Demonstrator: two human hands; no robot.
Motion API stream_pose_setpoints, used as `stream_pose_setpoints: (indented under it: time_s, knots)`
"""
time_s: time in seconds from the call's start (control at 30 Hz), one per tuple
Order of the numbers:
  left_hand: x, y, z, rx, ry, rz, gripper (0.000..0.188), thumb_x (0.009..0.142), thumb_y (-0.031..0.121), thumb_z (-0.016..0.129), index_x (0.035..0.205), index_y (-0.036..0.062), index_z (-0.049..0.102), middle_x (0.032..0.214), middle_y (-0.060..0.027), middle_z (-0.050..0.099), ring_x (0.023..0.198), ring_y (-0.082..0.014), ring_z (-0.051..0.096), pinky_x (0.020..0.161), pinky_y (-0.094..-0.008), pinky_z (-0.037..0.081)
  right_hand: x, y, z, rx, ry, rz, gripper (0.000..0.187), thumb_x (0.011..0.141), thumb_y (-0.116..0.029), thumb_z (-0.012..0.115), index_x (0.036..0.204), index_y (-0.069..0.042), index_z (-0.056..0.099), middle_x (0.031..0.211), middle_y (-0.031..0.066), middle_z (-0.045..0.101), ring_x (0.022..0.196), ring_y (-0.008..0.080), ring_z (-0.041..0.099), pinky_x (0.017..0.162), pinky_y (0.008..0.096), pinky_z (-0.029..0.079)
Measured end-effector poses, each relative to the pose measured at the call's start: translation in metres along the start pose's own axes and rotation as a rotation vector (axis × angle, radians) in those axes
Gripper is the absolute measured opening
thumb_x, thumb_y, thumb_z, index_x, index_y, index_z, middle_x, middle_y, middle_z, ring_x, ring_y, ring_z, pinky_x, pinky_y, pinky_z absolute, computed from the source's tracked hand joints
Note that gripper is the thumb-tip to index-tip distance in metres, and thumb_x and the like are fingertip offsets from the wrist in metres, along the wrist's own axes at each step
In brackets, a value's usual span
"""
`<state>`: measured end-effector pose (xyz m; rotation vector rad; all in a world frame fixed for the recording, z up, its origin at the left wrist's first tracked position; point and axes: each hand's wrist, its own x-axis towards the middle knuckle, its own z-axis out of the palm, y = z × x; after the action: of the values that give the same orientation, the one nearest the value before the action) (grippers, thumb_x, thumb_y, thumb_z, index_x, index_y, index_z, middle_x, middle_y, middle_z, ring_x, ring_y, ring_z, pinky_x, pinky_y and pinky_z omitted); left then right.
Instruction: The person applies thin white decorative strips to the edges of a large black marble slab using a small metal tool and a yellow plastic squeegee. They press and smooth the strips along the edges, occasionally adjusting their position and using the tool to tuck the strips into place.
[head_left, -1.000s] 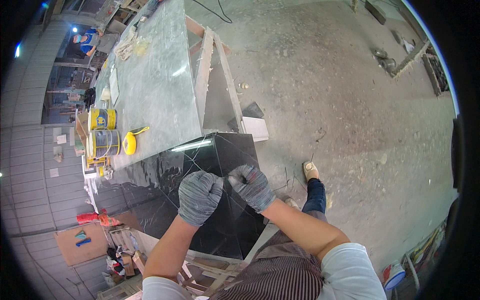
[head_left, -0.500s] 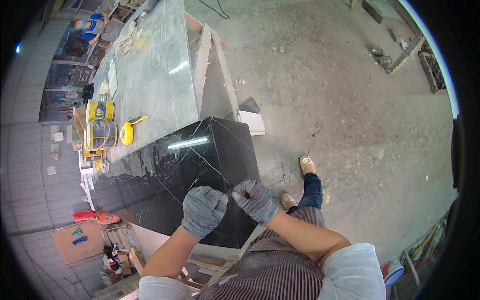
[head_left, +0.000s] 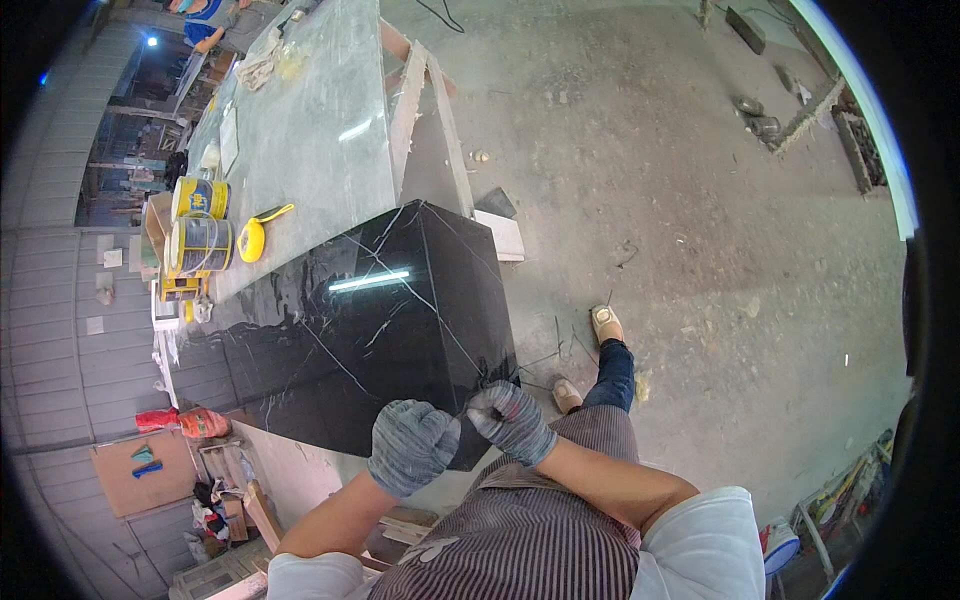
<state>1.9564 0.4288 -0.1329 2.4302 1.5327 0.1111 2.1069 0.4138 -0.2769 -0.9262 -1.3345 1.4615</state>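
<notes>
A polished black stone piece (head_left: 350, 370) with white veins lies in front of me, a lighter streak of reflected light on its top. At its near right part both my hands, in grey knit gloves, are close together with the fingers curled in. My left hand (head_left: 414, 447) is closed over the near edge of the top. Just to its right, my right hand (head_left: 512, 420) is closed too, by the corner where the top meets the side face. Whatever they hold, if anything, is hidden inside the gloves.
Beyond the stone stretches a long grey table (head_left: 310, 130). Yellow-and-dark buckets (head_left: 202, 245) and a yellow tool with a strap (head_left: 252, 240) stand near its left edge. A person (head_left: 205, 20) is at the far left. Offcuts (head_left: 498, 225) lean by the table's wooden leg.
Both closed hands now sit nearer the stone's near end. The stone and table have shifted up in the view. The far person has moved toward the top edge.
</notes>
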Motion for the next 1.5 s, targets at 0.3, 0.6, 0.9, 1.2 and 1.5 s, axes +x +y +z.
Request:
stream_pose_setpoints:
  time_s: [0.3,0.6,0.9,1.2,1.5]
  knots:
    - [-0.03,0.022,0.006,-0.004,0.006,0.009,0.011,0.074,0.013,0.069,0.068,0.01,0.061,0.062,-0.0088,0.057,0.057,-0.0299,0.056,0.055,-0.0435,0.044,-0.026,0.003,0.001,-0.062,-0.042,-0.125,0.011,0.08,-0.014,0.071,0.088,-0.008,0.067,0.08,0.0113,0.064,0.076,0.0312,0.063,0.068,0.0404,0.051]
    - [-0.054,0.033,0.008,-0.02,-0.119,-0.006,0.01,0.074,0.015,0.067,0.067,0.0097,0.063,0.061,-0.0088,0.055,0.057,-0.0294,0.055,0.057,-0.0441,0.043,-0.04,0.006,-0.002,-0.111,-0.11,-0.216,0.013,0.077,-0.013,0.072,0.087,-0.008,0.066,0.08,0.0106,0.063,0.079,0.0316,0.063,0.07,0.0406,0.052]
    - [-0.066,0.041,0.017,0.028,-0.003,0.02,0.009,0.075,0.018,0.068,0.076,0.0098,0.064,0.066,-0.0082,0.056,0.061,-0.0276,0.055,0.058,-0.0437,0.043,-0.038,-0.003,-0.014,0.014,-0.138,-0.218,0.017,0.082,-0.014,0.067,0.096,-0.004,0.066,0.09,0.0134,0.062,0.088,0.0325,0.061,0.079,0.0417,0.05]
    - [-0.053,0.046,-0.002,0.084,0.041,-0.004,0.008,0.075,0.013,0.069,0.074,0.009,0.062,0.067,-0.0087,0.058,0.062,-0.0298,0.057,0.059,-0.0454,0.043,-0.023,-0.025,-0.015,0.08,-0.232,0.316,0.023,0.09,-0.022,0.068,0.1,-0.001,0.067,0.092,0.0116,0.064,0.088,0.0236,0.062,0.08,0.0361,0.05]
    - [-0.082,0.045,-0.028,-0.057,0.395,-0.28,0.01,0.077,0.007,0.072,0.077,0.0101,0.063,0.071,-0.0069,0.061,0.064,-0.0283,0.059,0.061,-0.0407,0.048,-0.01,-0.012,-0.015,-0.041,0.038,0.329,0.022,0.093,-0.024,0.065,0.103,-0.004,0.066,0.091,0.0123,0.065,0.085,0.024,0.062,0.078,0.0364,0.05]
